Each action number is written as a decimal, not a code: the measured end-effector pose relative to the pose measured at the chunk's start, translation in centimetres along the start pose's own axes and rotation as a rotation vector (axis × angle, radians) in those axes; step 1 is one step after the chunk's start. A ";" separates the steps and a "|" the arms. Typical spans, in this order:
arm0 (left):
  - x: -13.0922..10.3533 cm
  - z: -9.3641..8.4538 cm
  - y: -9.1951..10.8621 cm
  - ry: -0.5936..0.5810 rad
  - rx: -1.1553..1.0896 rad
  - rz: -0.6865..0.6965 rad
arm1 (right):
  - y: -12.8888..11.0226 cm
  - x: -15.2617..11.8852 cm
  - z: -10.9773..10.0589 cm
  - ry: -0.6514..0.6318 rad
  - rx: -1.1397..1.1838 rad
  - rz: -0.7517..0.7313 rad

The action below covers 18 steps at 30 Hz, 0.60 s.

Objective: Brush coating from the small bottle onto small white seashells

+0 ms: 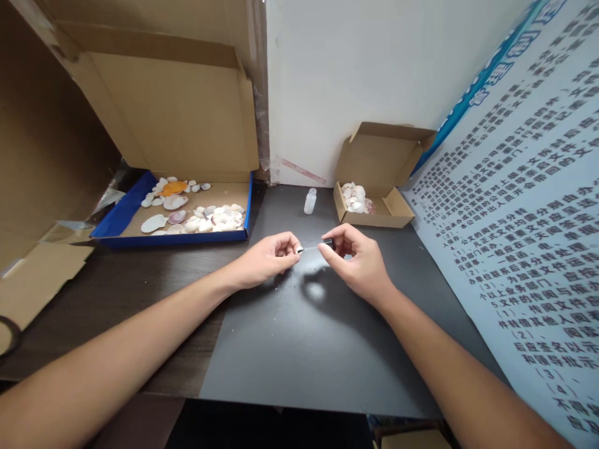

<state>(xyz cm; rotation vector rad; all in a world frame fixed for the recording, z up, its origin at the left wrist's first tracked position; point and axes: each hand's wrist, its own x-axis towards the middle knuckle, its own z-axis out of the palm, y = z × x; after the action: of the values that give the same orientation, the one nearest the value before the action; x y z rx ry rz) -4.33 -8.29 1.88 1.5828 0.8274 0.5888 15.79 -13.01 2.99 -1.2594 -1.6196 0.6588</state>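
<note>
Above the dark grey mat, my left hand (274, 257) pinches a small white shell (299, 250) between thumb and fingertips. My right hand (353, 259) grips a black cap (329, 242) with a thin, pale applicator (311, 249) reaching left from it. The applicator's tip is at or very near the shell; whether they touch is too small to tell. Beyond both hands, a small whitish bottle (309, 201) stands upright with its neck uncovered.
A blue-edged cardboard box (168, 239) at the left holds several shells, one of them orange. Behind my right hand is a smaller open cardboard box (379, 219) of shells. A printed sheet (524, 206) borders the right side; a tape roll (8, 335) lies far left.
</note>
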 end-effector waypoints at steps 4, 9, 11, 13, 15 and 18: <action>0.0 0.0 -0.2 -0.011 0.015 0.018 | -0.1 -0.1 0.0 0.000 0.033 0.009; 0.1 0.0 -0.4 -0.021 0.024 0.034 | -0.2 0.0 -0.1 0.002 0.005 0.016; 0.1 0.0 -0.4 -0.021 0.030 0.042 | -0.1 0.1 -0.2 0.013 0.044 0.025; 0.1 0.1 -0.4 -0.019 0.031 0.042 | -0.1 0.1 -0.2 -0.018 0.084 0.034; 0.0 0.2 -0.3 -0.017 0.030 0.036 | -0.2 0.1 -0.1 -0.040 0.055 0.035; 0.0 0.2 -0.2 -0.016 0.033 0.032 | -0.3 0.0 -0.1 -0.014 0.019 0.041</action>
<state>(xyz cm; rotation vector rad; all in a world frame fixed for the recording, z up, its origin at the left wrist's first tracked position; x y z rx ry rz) -4.18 -8.43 1.67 1.6319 0.8047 0.5875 15.73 -13.07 3.25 -1.2793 -1.5990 0.7084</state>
